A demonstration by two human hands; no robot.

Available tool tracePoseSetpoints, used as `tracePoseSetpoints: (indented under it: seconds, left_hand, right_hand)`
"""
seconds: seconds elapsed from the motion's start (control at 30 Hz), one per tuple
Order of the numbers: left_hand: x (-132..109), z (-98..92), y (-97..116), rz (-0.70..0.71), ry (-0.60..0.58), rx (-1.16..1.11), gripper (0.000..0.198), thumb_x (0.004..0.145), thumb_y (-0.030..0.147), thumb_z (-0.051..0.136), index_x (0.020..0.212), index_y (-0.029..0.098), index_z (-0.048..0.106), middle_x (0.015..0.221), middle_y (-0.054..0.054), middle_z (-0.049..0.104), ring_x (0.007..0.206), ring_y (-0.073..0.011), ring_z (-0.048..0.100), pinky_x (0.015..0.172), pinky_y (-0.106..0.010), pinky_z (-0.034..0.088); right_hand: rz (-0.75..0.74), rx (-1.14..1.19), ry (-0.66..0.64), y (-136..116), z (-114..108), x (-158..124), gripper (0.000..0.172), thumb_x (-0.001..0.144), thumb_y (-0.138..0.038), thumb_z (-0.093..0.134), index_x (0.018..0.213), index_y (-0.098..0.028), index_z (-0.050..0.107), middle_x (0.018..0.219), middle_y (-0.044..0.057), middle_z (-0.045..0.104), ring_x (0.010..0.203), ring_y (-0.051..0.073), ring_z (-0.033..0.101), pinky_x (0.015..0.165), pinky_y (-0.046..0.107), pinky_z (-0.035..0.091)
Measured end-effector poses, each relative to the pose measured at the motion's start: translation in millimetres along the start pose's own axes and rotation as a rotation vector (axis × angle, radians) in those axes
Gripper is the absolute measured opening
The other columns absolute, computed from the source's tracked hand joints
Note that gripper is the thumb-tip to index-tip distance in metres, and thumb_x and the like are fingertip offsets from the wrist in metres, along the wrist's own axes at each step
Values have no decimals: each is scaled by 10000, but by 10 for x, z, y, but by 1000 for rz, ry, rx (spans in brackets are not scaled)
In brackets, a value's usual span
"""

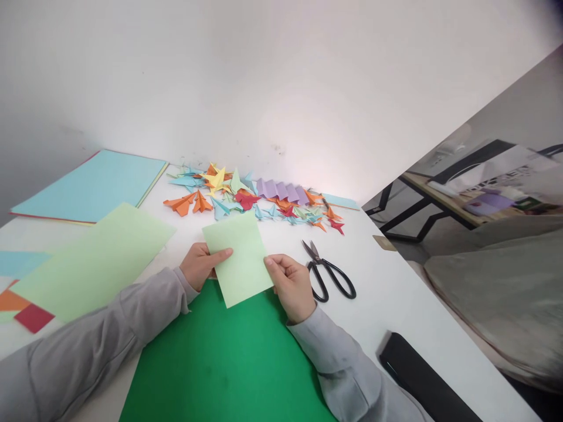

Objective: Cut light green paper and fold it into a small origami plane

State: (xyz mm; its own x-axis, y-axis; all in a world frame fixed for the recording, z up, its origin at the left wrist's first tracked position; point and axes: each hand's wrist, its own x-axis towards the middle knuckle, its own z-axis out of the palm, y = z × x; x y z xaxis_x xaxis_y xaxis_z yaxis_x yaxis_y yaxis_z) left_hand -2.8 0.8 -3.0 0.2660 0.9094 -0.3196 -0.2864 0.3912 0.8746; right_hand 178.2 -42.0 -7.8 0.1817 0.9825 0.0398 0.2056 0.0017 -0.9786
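Note:
A small light green sheet of paper (240, 264) is held up in both hands, over the far end of a dark green sheet (220, 351). My left hand (201, 262) grips its left edge, thumb on the front face and fingers behind. On the right edge, my right hand (291, 284) pinches the paper between thumb and fingers. The sheet looks flat and uncreased, tilted a little. Black-handled scissors (328, 271) lie just right of my right hand, blades pointing away from me and slightly parted.
Folded paper figures (246, 202) in several colours, with a pleated purple strip (281, 192), lie along the wall. At left are a stack of blue sheets (97, 181), a large light green sheet (101, 264) and a red scrap (35, 317). A black case (422, 375) lies near right.

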Motion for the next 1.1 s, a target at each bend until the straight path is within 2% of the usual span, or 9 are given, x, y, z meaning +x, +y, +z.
tracePoseSetpoints:
  seconds: [0.17, 0.37, 0.57, 0.73, 0.83, 0.9, 1.0, 1.1]
  left_hand:
    - [30, -23, 5, -42, -30, -22, 428, 438, 404, 854, 695, 102, 691, 682, -111, 719, 603, -249, 674, 515, -348, 544]
    - [48, -60, -31, -41, -74, 33, 450, 462, 406, 848, 757, 97, 706, 740, -122, 726, 661, -247, 683, 586, -354, 551]
    - [45, -70, -38, -20, -117, 87, 461, 465, 431, 841, 751, 94, 711, 738, -120, 724, 660, -252, 680, 642, -387, 546]
    - [0, -43, -17, 18, -179, 90, 445, 480, 406, 841, 783, 103, 721, 796, -117, 732, 732, -260, 686, 703, -387, 545]
    - [-35, -23, -11, 40, -207, 113, 437, 517, 401, 829, 829, 113, 724, 830, -111, 734, 773, -263, 686, 743, -396, 542]
    - [-44, -19, -20, 38, -197, 114, 428, 536, 412, 818, 828, 113, 724, 828, -111, 734, 775, -265, 685, 745, -401, 543]
    - [-32, -29, -40, 36, -113, 74, 407, 540, 411, 817, 789, 105, 721, 784, -111, 732, 730, -259, 683, 699, -390, 545]
    - [-10, -35, -46, 47, -54, 5, 398, 543, 395, 818, 781, 95, 712, 774, -111, 731, 706, -259, 681, 678, -389, 544]
  right_hand:
    - [64, 54, -111, 28, 7, -7, 441, 707, -612, 593, 641, -178, 564, 399, -85, 345, 366, 66, 295, 356, 211, 211]
    - [42, 68, -112, 47, 12, 4, 453, 680, -612, 623, 615, -169, 560, 464, -60, 419, 443, 74, 324, 414, 213, 257]
    - [135, 208, -188, 47, 43, -14, 409, 649, -557, 694, 678, -185, 526, 446, -76, 458, 394, 68, 345, 399, 206, 283]
    - [115, 330, -175, 23, 99, -50, 390, 672, -535, 688, 688, -193, 501, 517, -54, 541, 450, 87, 447, 446, 219, 363]
    - [92, 338, -155, 24, 124, -59, 381, 695, -536, 666, 670, -194, 499, 531, -51, 542, 476, 92, 464, 455, 218, 374]
    - [82, 298, -152, 30, 124, -58, 383, 710, -543, 647, 654, -194, 500, 476, -66, 499, 431, 81, 424, 422, 210, 345]
    - [77, 194, -204, 28, 110, -56, 377, 702, -543, 650, 669, -186, 534, 398, -98, 406, 355, 59, 335, 365, 195, 281]
    - [73, 138, -267, 14, 101, -57, 391, 678, -555, 657, 722, -179, 561, 453, -84, 461, 377, 63, 402, 375, 193, 320]
